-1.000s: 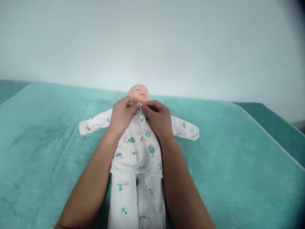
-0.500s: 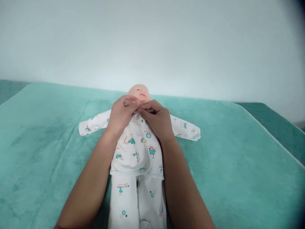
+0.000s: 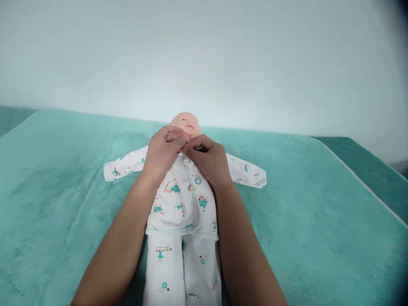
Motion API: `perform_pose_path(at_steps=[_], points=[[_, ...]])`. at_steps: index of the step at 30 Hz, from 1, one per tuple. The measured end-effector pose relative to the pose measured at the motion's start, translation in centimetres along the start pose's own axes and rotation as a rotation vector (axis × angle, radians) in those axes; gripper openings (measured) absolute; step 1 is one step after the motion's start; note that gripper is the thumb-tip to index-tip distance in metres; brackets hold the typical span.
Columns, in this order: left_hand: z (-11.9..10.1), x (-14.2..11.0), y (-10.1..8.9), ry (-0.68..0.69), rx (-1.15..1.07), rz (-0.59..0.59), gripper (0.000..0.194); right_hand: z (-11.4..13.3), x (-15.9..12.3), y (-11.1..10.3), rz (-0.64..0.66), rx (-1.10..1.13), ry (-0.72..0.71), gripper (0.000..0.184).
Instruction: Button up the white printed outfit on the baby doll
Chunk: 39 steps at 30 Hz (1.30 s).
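Observation:
A baby doll (image 3: 185, 120) lies on its back, its head away from me. It wears a white printed baby jacket (image 3: 174, 199) and matching trousers (image 3: 165, 272). Two pale buttons show fastened down the jacket's front edge, the lower button (image 3: 191, 188) near the belly. At the doll's neck, my left hand (image 3: 163, 148) pinches the jacket's collar edge from the left. My right hand (image 3: 208, 157) pinches the same spot from the right, fingertips meeting. What lies right between the fingertips is mostly hidden. Both jacket sleeves (image 3: 247, 170) stretch out sideways.
A green plush blanket (image 3: 302, 221) with a pale edge lies under the doll. Darker green cloth (image 3: 360, 165) shows beyond its edge at the right. A pale wall (image 3: 204, 59) rises behind.
Both hands stay at the collar, with only a slight shift of the fingers. The whole view has moved a few pixels; the doll lies as before.

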<state>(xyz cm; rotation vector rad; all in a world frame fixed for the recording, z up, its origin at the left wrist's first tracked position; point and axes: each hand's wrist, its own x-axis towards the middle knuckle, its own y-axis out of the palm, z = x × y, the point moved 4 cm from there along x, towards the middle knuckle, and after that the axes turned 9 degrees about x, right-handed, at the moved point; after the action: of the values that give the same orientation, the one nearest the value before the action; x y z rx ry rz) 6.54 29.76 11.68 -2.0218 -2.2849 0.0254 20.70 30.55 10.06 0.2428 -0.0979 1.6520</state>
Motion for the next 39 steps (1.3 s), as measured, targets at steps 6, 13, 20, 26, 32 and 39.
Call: perform_pose_path(at_steps=[6, 13, 20, 26, 32, 39], points=[[0.62, 0.47, -0.13, 0.111, 0.181, -0.085, 0.016, -0.63, 0.31, -0.37, -0.118, 0.150, -0.010, 0.010], [0.02, 0.50, -0.12, 0.129, 0.530, -0.147, 0.013, -0.61, 0.47, -0.34, -0.116, 0.081, -0.023, 0.009], [0.01, 0.42, -0.35, 0.085, 0.370, 0.072, 0.007, -0.61, 0.59, -0.27, -0.093, 0.044, -0.065, 0.010], [0.59, 0.67, -0.35, 0.110, 0.297, 0.022, 0.010, -0.49, 0.62, -0.31, -0.079, 0.009, -0.075, 0.013], [0.22, 0.50, -0.36, 0.111, 0.280, 0.038, 0.014, -0.12, 0.40, -0.18, -0.045, -0.046, -0.039, 0.019], [0.10, 0.11, -0.02, 0.075, 0.175, 0.039, 0.013, 0.05, 0.31, -0.05, -0.005, -0.109, -0.031, 0.020]])
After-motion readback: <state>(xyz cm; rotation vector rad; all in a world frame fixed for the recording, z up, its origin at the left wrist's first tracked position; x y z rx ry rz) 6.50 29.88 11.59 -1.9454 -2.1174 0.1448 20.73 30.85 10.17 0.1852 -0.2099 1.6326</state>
